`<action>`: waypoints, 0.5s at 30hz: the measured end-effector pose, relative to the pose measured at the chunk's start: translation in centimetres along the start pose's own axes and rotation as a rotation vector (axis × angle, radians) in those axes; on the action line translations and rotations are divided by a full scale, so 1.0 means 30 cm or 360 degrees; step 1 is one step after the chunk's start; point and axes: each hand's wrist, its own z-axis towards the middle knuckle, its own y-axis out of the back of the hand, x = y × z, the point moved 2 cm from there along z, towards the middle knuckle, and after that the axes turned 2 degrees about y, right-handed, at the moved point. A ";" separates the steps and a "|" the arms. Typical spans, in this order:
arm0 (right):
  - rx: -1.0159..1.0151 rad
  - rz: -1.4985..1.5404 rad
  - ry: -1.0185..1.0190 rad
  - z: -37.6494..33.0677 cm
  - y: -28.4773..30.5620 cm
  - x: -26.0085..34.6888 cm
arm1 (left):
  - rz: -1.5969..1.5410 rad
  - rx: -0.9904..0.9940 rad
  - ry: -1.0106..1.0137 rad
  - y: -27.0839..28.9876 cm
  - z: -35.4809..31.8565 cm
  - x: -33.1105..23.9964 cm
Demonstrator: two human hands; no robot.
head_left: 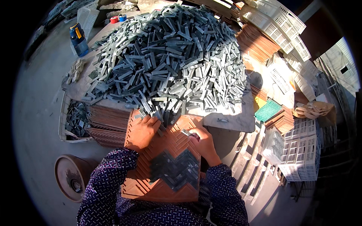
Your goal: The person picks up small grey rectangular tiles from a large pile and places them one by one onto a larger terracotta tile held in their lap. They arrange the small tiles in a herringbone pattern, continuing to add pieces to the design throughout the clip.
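Observation:
An orange-brown tray [137, 180] with a herringbone pattern of ridges lies in front of my body, its far end against the table's front edge. Dark grey stone strips [175, 169] fill a zigzag block in its middle and lower right. In my right hand [205, 145], above the tray's right side, a light grey stone strip [186, 132] is pinched between thumb and fingers. My left hand [143, 132] is over the tray's far left part, its fingers curled onto grey strips at the near edge of a big heap of stone strips [162, 52]. Its fingertips are partly hidden.
The heap covers most of the table [235, 116]. Stacked brown trays [109, 122] and a bin of strip pieces [77, 116] stand left. A blue bottle [79, 43] and gloves [76, 69] lie farther back. White crates [301, 150] and a slatted pallet [250, 162] are right.

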 end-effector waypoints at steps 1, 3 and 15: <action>0.0093 -0.0001 -0.0114 -0.034 0.023 0.010 | 0.0032 0.0094 0.0008 0.003 0.004 0.006; 0.0175 -0.0011 -0.0259 -0.104 0.057 -0.011 | -0.0048 0.0133 -0.0012 -0.002 0.039 0.011; 0.0137 -0.0109 -0.0067 -0.219 0.127 -0.066 | -0.0324 0.0051 -0.0015 -0.018 0.078 -0.091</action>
